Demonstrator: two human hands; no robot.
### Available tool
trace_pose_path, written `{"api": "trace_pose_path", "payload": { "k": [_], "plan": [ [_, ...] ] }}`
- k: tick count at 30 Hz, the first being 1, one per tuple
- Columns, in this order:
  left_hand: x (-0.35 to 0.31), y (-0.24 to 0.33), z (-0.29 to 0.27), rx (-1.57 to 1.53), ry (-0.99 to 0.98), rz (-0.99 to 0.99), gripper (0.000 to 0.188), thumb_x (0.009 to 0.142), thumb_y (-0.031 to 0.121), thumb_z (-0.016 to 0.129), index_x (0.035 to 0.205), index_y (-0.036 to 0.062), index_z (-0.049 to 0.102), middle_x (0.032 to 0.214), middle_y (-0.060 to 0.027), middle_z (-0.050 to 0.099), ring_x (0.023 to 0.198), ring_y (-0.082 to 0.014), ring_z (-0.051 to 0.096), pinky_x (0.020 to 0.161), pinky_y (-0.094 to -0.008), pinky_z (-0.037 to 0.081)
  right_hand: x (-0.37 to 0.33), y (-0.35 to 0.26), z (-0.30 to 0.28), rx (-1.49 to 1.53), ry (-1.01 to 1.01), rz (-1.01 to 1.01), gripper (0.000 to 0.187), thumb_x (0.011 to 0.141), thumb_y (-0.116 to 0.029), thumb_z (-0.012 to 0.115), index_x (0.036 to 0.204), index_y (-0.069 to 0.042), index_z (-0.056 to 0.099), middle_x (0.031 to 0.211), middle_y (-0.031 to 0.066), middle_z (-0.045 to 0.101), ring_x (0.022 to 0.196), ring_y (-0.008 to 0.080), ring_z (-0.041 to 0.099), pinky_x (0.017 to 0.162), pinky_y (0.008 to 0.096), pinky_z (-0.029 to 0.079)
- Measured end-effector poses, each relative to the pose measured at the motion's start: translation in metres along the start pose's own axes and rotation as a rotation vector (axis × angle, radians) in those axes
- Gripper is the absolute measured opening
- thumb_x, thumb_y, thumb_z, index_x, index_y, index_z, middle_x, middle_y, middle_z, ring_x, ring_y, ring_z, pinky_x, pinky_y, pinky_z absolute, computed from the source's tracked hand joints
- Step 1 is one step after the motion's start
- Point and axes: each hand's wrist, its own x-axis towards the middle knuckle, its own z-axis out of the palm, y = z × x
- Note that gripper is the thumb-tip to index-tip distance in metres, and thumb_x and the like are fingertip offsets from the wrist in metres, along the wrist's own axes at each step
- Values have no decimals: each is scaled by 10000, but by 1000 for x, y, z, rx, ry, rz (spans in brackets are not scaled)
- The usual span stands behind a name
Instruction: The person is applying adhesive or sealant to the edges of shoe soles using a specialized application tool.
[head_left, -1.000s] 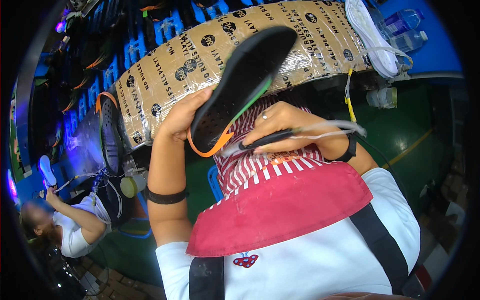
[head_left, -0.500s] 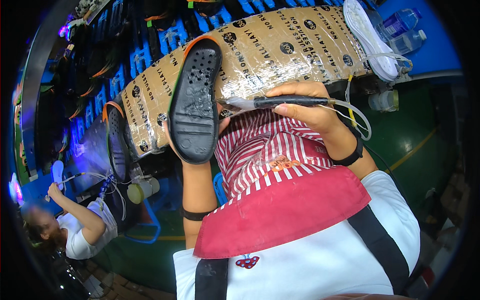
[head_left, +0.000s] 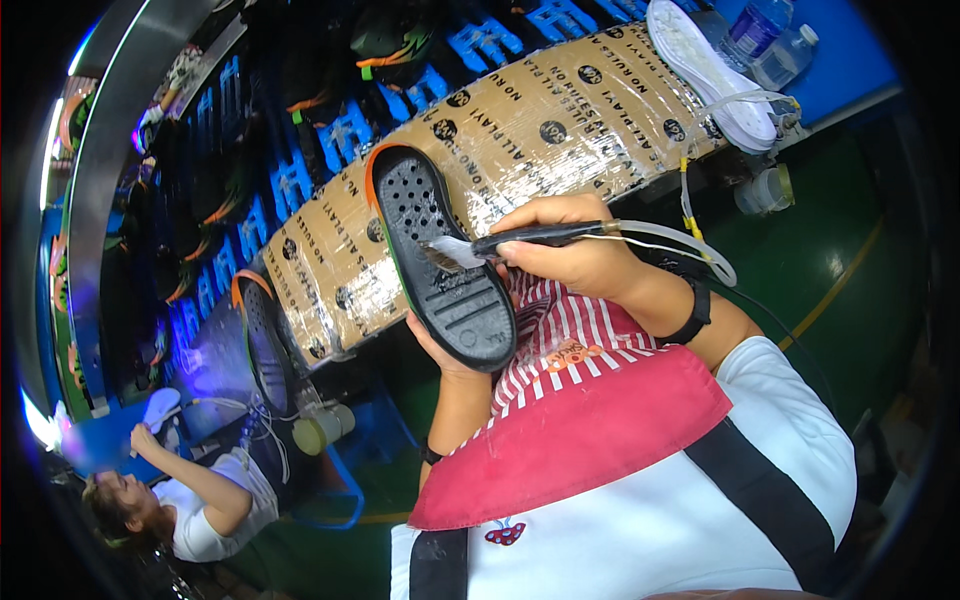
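My left hand [head_left: 438, 345] is closed around the underside and edge of a black shoe sole [head_left: 462, 295] with an orange and green rim; most of its fingers are hidden beneath. The sole is tilted, its inner side up, showing small holes and ridges. A black-handled brush [head_left: 540, 236] with pale bristles is gripped in my right hand [head_left: 580, 240], and its tip touches the sole's middle, where the surface looks wet. From the handle's rear runs a translucent tube [head_left: 680, 240] with a thin white cord.
Below the sole lies a padded rest [head_left: 540, 110] wrapped in printed brown board and film. At its right end are a white sole [head_left: 700, 70], plastic bottles [head_left: 780, 58] and a hanging jar [head_left: 765, 190]. Another black sole [head_left: 262, 340] stands left. Blue racks [head_left: 290, 180] run behind; a co-worker [head_left: 200, 490] sits left.
The brush has moved left from beside the sole onto its inner surface. The sole has tilted and shifted lower right in view, and the whole view has turned somewhat.
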Motion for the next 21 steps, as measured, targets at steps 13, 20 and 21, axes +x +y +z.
{"api": "trace_pose_path", "payload": {
  "k": [13, 20, 21],
  "plan": [
    [-9, -21, -9, 301, 262, -80, 746, 812, 656, 326, 1343, 136, 389, 1298, -75, 472, 1155, -274, 490, 977, -440, 406, 38, 7, 21, -689, 310, -542, 162, 726, -107, 672, 849, -13, 624, 738, 140, 631, 653, 286, 618, 584, 342, 476],
    [-14, -18, -25, 369, 239, -13, 841, 781, 751, 307, 1376, 157, 331, 1348, -60, 411, 1202, -255, 440, 1007, -417, 372, 29, 0, 24, -371, 115, -472, 181, 720, -118, 683, 861, -16, 633, 726, 131, 637, 644, 285, 619, 581, 351, 470],
    [-13, -17, -23, 371, 226, 4, 841, 781, 751, 308, 1376, 157, 331, 1349, -60, 410, 1203, -255, 438, 1007, -417, 371, 28, -4, 23, -346, 166, -442, 182, 724, -123, 681, 864, -16, 636, 721, 130, 638, 640, 285, 619, 576, 346, 468]
  ]
}}
